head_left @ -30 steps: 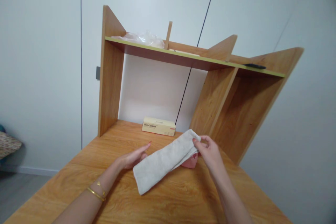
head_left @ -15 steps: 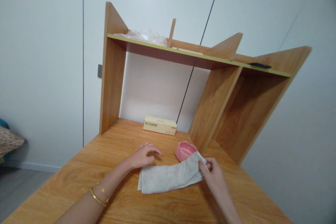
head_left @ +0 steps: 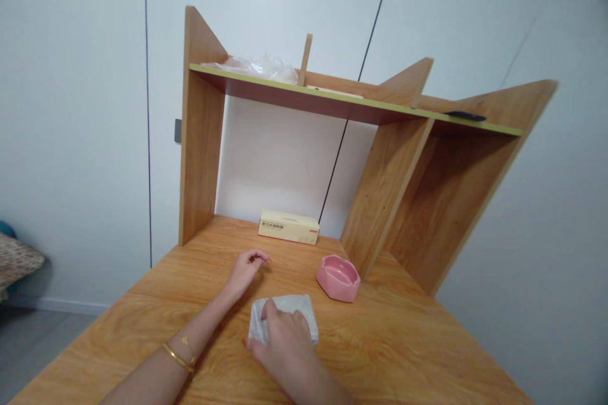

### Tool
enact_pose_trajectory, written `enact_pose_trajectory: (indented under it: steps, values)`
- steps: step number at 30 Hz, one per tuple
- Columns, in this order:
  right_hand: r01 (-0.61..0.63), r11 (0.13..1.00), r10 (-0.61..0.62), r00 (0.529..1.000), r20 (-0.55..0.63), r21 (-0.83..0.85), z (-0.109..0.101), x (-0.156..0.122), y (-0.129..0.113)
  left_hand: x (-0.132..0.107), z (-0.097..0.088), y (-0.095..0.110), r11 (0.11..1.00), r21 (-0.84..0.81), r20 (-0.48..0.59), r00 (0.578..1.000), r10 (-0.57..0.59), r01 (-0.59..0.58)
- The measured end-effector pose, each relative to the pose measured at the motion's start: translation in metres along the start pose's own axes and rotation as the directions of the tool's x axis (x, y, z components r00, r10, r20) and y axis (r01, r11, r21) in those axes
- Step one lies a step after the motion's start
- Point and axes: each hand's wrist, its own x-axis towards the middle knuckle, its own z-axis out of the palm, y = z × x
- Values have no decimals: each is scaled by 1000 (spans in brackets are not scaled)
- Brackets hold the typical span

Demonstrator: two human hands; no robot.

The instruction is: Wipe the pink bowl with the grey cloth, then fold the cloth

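- Pressing palm-down, the right hand point(head_left: 286, 347) lies flat on the small folded pale-grey cloth point(head_left: 298, 302). Its grip is spread open on top of the fabric and is not closed around it.
- Folded cloth: flat on the light wooden counter point(head_left: 408, 342), near the front and about mid-width. It sits directly beneath the right hand, with only its far edge and left corner showing past the fingers.
- Long axis of the cloth: roughly left to right across the counter, though the fold is close to square.
- Left hand point(head_left: 247, 267): rests on the counter just beyond the cloth and to its left, apart from it. Its grip is loosely curled and holds nothing. A thin gold bracelet point(head_left: 177, 358) is on the wrist.
- Nearer hand: the right, already touching the cloth.
- Pink angular ceramic bowl point(head_left: 338, 278): upright, beyond the cloth and to its right, near but apart.
- Long cream cardboard box point(head_left: 288, 227): lies at the back of the counter inside the wooden shelf unit point(head_left: 202, 158), well apart from both hands.
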Motion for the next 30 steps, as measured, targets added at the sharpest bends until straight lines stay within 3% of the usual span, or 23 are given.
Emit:
enact_pose_trajectory:
  steps: [2,4,7,9,13,17,23,26,30]
  values:
    - [20,999,-21,999,24,37,2,0,0,2,-4,-4,1000,-22,-40,999,-21,20]
    - [-1,996,4,999,-34,84,-8,1,10,1,-4,-5,999,-40,-61,998,-31,28]
    - [-94,993,100,989,-111,66,-28,6,36,-1,0,-4,998,-52,-72,997,-33,29]
    - [-166,986,168,981,-93,33,-34,9,54,-2,4,-2,999,-48,-75,997,-28,25]
    - [-235,954,222,971,86,185,-23,13,81,-6,8,1,1000,-21,-88,996,-11,10]
    - [-281,916,279,959,48,287,-9,15,96,-6,8,-2,1000,-1,-93,996,-10,10]
    - [-239,781,159,969,187,577,3,12,106,-4,9,-7,1000,-3,-73,997,-25,24]
    - [-179,721,130,984,122,670,7,9,114,-4,9,-9,1000,1,-56,998,-31,31]
    - [-168,761,220,976,-5,627,3,-1,155,-4,9,-12,999,2,-40,998,-46,46]
